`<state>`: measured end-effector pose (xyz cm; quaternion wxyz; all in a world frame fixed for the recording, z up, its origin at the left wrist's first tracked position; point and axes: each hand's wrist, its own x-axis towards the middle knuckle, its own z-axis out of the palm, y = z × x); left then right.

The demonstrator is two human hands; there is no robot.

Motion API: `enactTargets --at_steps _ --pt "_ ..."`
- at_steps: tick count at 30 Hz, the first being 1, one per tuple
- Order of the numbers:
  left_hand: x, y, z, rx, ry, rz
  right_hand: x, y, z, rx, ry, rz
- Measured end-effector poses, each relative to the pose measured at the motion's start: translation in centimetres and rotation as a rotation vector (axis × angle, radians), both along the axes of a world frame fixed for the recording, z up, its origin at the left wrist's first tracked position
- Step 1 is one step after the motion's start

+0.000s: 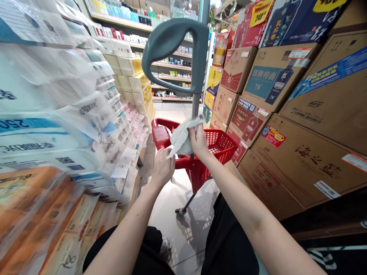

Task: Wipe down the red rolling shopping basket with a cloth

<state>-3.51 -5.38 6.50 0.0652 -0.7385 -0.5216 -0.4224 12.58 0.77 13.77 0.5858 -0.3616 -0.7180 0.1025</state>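
A red plastic shopping cart (219, 147) stands before me, with a grey pole (196, 107) rising through its front part and a grey loop handle (197, 57) at the pole's upper end. My right hand (198, 142) is closed on a whitish cloth (183, 138), pressed against the lower pole. Below and left of it, my left hand (163, 166) is curled over the red frame of the cart (161, 134). A corner of the cloth reaches to the left fingertips; whether they also pinch it is unclear.
Stacked packs of tissue paper (46, 130) line the left side, with orange packs (31, 206) lower down. Cardboard cartons (309, 152) are piled high on the right. Shelves of small goods (172, 72) stand ahead. A caster (180, 211) rests on the pale tiled floor (183, 244).
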Motion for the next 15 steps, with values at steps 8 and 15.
enactTargets --at_steps 8,15 --pt "0.2 -0.2 0.3 -0.029 -0.077 -0.004 1.6 -1.4 -6.3 -0.143 -0.276 -0.029" --pt "0.1 0.2 -0.2 -0.015 -0.084 -0.01 0.5 -1.0 -0.1 -0.112 -0.101 -0.112"
